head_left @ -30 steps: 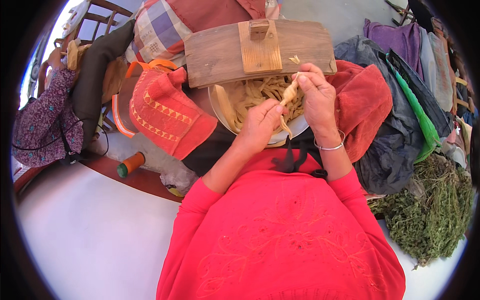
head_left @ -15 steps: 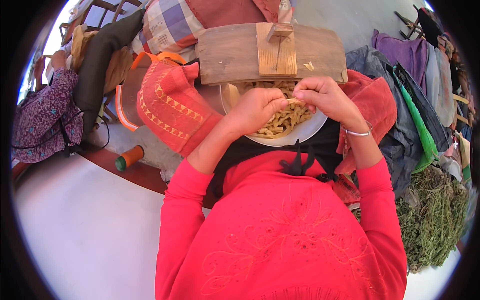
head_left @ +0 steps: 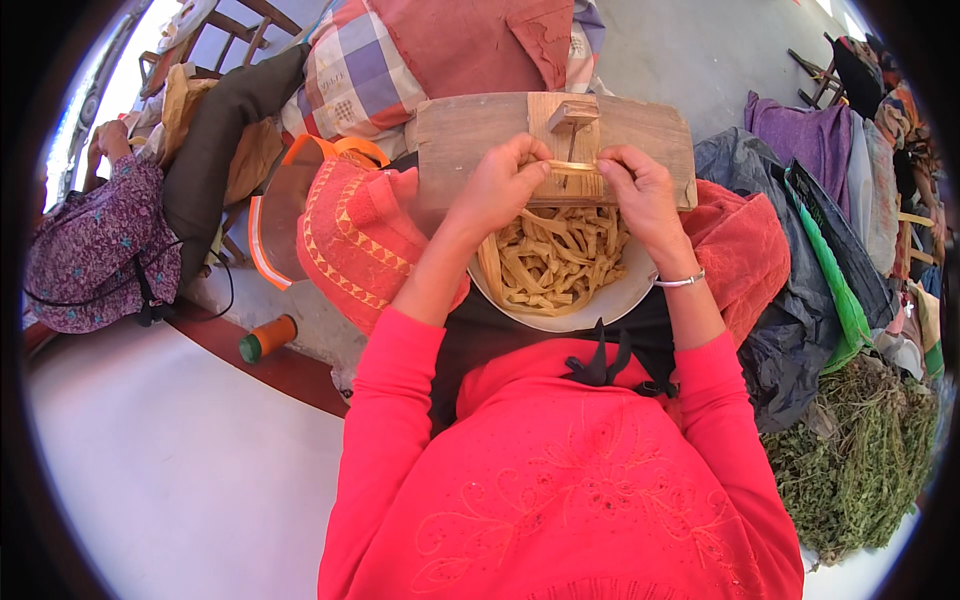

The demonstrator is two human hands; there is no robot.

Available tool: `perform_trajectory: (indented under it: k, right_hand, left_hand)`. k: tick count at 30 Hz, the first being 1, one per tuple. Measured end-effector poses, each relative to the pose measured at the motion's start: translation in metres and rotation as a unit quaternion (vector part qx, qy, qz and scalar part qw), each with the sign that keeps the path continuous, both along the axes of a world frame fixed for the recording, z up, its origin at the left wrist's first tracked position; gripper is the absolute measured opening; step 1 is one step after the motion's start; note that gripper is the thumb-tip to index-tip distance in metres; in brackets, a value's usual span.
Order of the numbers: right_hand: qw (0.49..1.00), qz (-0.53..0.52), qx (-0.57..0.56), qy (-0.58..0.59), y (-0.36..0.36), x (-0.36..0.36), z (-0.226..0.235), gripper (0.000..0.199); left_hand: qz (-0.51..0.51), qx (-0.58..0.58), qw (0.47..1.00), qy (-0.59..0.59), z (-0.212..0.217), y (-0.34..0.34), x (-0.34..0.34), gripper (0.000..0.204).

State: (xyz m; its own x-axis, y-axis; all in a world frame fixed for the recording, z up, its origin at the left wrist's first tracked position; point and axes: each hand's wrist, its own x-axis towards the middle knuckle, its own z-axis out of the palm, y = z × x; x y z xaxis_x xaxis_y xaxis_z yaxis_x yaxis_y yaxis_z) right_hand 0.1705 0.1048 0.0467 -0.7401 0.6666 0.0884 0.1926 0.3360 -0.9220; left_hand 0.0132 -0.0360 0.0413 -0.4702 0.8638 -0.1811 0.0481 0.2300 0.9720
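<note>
A short tan strip (head_left: 580,168) is stretched level between my two hands. My left hand (head_left: 503,182) pinches one end and my right hand (head_left: 645,190) pinches the other. The strip lies across a thin dark metal spike or blade (head_left: 571,147), which stands by a small wooden block on a wooden board (head_left: 650,135). I cannot tell whether the strip touches the metal. Beneath my hands sits a white bowl (head_left: 550,323) on my lap, full of similar tan strips (head_left: 555,260) that look like dried vegetable.
Red towels (head_left: 735,235) drape on both sides of the bowl. An orange and green spool (head_left: 268,338) lies at the left, near a person in a patterned purple sleeve (head_left: 110,230). Dried green plants (head_left: 855,460) are heaped at the right, below dark plastic sheeting (head_left: 800,340).
Both hands have moved up from over the bowl to the metal piece on the board. They are farther apart, with the strip drawn straight between them. The bowl's contents show more.
</note>
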Motion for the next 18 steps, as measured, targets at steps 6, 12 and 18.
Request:
perform_trajectory:
  k: [6,12,18]
  right_hand:
    - [0.973,0.048,0.215,-0.07,0.002,0.002,-0.005,0.009]
    - [0.913,0.001,0.398,0.091,-0.043,0.005,0.037,0.013]
    - [0.956,0.017,0.283,-0.074,-0.023,0.034,0.029,0.028]
  left_hand:
    - [0.081,-0.056,0.964,0.246,-0.012,-0.002,-0.006,0.015]
    - [0.061,0.019,0.988,-0.138,0.006,-0.021,0.059,0.013]
    - [-0.064,-0.042,0.935,-0.347,0.05,-0.03,0.077,0.02]
